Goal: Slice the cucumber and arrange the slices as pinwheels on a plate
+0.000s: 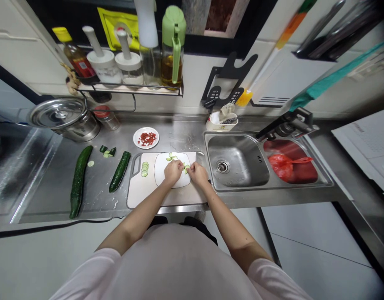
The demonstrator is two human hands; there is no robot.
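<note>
A white plate (162,170) rests on the pale cutting board (141,193). Over its right half, my left hand (173,171) and my right hand (198,173) are close together, fingertips pinched at some cucumber slices (186,168). More cucumber slices (171,157) lie near the plate's far rim. To the left on the board is a short overlapping row of cucumber slices (144,169). A cut cucumber (120,171) lies on the counter beside the board, and a whole cucumber (81,181) is farther left.
Behind the board is a small dish (146,138) of red bits. Cucumber offcuts (107,151) lie on the steel counter. A lidded pot (65,118) stands back left. On the right is a sink (238,160), with a red bag (282,166) in the second basin. Bottles line a wall rack (132,85).
</note>
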